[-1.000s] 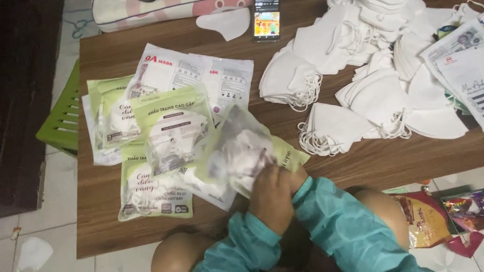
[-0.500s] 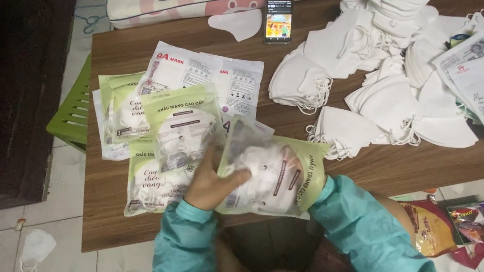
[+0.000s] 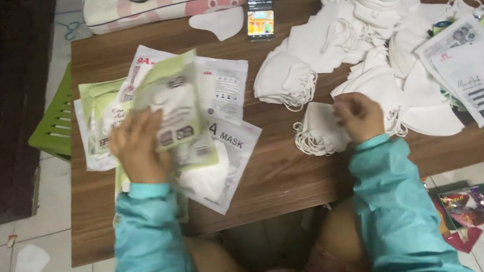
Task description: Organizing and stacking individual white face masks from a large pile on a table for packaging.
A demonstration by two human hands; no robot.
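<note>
Two hands, left (image 3: 137, 146) on packets (image 3: 179, 110), right (image 3: 359, 115) on mask (image 3: 319, 132), mid-table (image 3: 284, 174).

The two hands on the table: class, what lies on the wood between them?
In the head view, the left hand rests on packaged masks; the right hand holds a loose white mask. Between pack and mask is bare table.
</note>
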